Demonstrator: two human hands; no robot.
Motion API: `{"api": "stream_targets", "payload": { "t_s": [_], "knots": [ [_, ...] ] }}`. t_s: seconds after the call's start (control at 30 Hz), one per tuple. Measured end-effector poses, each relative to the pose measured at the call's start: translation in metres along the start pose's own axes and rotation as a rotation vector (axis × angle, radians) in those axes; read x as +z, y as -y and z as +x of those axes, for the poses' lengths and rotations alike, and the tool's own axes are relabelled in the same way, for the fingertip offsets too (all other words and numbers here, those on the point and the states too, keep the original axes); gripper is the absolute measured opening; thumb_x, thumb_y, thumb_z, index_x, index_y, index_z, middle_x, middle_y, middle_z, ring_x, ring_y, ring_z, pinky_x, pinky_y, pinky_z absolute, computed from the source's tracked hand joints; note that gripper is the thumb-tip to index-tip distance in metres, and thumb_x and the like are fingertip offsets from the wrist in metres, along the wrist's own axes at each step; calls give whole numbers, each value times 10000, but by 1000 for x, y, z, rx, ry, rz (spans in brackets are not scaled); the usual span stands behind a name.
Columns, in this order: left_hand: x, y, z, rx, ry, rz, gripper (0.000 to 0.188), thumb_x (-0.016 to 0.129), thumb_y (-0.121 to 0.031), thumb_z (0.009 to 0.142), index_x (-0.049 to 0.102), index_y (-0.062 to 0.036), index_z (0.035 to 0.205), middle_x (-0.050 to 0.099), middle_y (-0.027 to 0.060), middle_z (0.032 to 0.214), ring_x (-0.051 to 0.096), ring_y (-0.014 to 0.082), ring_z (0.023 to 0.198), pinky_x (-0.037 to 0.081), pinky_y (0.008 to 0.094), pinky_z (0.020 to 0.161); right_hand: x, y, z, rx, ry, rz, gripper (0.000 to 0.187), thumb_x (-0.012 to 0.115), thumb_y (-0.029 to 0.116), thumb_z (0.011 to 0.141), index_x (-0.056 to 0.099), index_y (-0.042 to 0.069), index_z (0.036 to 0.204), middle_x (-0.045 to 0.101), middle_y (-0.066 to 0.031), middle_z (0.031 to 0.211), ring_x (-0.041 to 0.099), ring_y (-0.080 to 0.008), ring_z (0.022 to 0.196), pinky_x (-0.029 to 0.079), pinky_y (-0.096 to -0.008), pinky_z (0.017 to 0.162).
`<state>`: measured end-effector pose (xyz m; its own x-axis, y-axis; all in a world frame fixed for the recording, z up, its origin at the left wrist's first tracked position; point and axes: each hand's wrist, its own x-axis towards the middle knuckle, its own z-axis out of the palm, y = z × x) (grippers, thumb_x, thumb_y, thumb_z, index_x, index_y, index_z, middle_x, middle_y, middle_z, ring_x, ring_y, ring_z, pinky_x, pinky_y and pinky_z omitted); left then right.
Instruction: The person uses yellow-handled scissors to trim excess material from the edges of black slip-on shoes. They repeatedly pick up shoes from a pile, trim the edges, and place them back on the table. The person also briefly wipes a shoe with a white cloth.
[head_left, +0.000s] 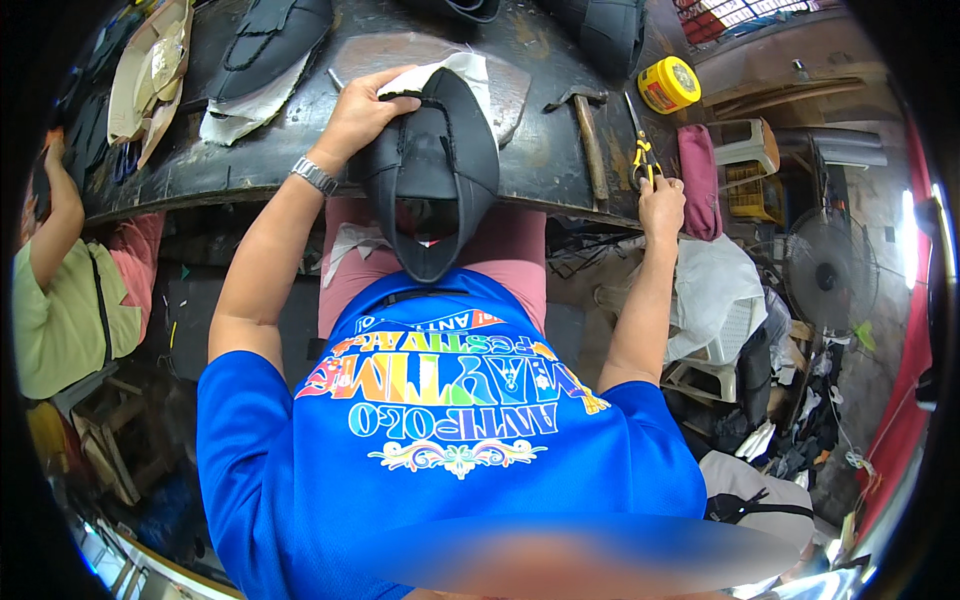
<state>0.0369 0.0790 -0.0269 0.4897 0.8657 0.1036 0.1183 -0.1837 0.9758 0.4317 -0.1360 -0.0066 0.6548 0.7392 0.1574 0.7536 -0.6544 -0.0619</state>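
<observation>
I saw the bare left grip [372, 108] pinched, left forearm [275, 235] angled inward; the bare right grip [662, 208] curled, right forearm [643, 305] stretched forward.

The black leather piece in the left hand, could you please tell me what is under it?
White material shows past the far edge of the black leather piece, with the dark table beyond. How far the material reaches underneath is hidden.

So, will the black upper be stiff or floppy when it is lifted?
The upper likely flexes, since its walls look thin. It is probably light for its size, having a wide opening. It may partly hold its shape, as its edges stand apart.
</observation>
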Motion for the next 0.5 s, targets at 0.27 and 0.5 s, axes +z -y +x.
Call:
{"api": "stream_targets", "payload": {
  "t_s": [0.27, 0.5],
  "knots": [
    [-16, -16, -13, -178, 39, -493, 394, 734, -51, 835, 646, -31, 1219, 688, 24, 1079, 643, 100, 905, 529, 242, 798, 16, -3, 22, -23, -30, -50, 267, 628, 226, 811, 703, 60, 1007, 650, -222, 1010, 638, -405, 964, 508, -499, 824],
    [-64, -9, -25, -100, -103, -831, 404, 687, -28, 872, 580, -37, 1261, 668, 79, 1114, 678, 176, 933, 580, 309, 795, -8, -17, 13, 32, 309, 775, 239, 635, 203, 838, 636, 3, 970, 694, -152, 840, 684, -237, 694, 520, -334, 611]
  ]
}}
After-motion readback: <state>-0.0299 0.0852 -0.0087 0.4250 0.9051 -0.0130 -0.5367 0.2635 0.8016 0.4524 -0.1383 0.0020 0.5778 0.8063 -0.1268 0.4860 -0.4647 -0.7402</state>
